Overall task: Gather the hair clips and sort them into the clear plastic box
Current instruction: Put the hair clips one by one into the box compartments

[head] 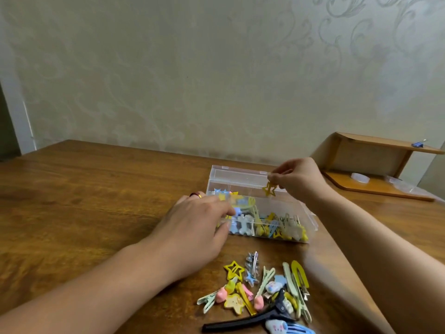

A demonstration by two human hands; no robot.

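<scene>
My right hand [297, 180] pinches a yellow star clip [269, 189] above the clear box [240, 175]; my left hand [196, 222] steadies its near corner, fingers relaxed. Box partly filled, but a pile of clips [265, 288] waits on the table [96, 201] — roughly halfway, I'd say.

The bench [96, 201] was brown wood with a visible grain and a soft sheen, and the box [240, 175] on it was clear, glossy plastic. The loose clips [265, 290] looked like smooth coloured plastic, a few with bright metal prongs, though blur left that uncertain.
</scene>
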